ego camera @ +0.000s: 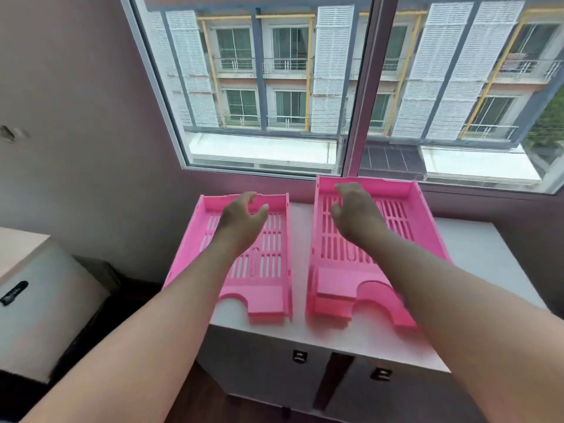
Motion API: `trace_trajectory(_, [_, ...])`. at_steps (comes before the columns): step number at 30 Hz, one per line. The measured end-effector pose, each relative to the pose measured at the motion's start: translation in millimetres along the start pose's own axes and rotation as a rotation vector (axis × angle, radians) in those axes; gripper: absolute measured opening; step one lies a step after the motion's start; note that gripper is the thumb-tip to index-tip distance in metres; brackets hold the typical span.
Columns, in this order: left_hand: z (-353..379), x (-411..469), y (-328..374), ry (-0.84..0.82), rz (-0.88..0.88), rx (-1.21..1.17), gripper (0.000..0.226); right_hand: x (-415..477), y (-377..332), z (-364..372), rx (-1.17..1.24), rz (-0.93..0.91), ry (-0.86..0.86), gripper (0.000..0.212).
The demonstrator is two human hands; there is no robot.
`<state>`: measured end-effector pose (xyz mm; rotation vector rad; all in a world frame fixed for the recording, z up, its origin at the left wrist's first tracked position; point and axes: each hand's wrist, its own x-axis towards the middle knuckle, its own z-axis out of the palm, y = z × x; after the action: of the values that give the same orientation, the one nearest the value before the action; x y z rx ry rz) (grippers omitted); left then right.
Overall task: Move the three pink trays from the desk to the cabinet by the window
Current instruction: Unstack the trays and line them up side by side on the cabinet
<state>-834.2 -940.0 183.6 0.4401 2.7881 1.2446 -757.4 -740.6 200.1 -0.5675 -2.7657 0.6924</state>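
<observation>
Pink slotted trays lie on the white cabinet (476, 257) under the window. The left tray (268, 288) lies flat, its left edge at the cabinet's left edge. The right stack (396, 218) looks like two trays nested, with a second front lip showing below the upper one. My left hand (244, 218) hovers over the back of the left tray, fingers apart, holding nothing. My right hand (354, 209) hovers over the back left of the right stack, fingers loosely curled and empty.
The window (351, 87) stands right behind the trays. The cabinet has two doors with metal handles (299, 357). A white box-like unit with a black handle (13, 293) stands at the left, with dark floor between it and the cabinet.
</observation>
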Motion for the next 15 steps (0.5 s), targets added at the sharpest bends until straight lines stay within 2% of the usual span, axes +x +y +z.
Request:
trace_trajectory(5, [51,-4,27,-0.097,-0.048,-0.027,0.056,-12,90,-34,-0.158,0.238,0.037,0.030])
trace_trajectory(8, [78,-14,31,-0.116,-0.107,-0.026,0.053,-24,124,-37,-0.120,0.406,0.019,0.026])
trace_trajectory(11, [99,-22,35,-0.163,-0.148,-0.056,0.049,-34,146,-29,-0.082,0.468,0.021,0.024])
trace_trajectory(15, [118,-24,38,-0.109,-0.117,0.044,0.014,-41,162,-27,-0.031,0.507,0.064,0.024])
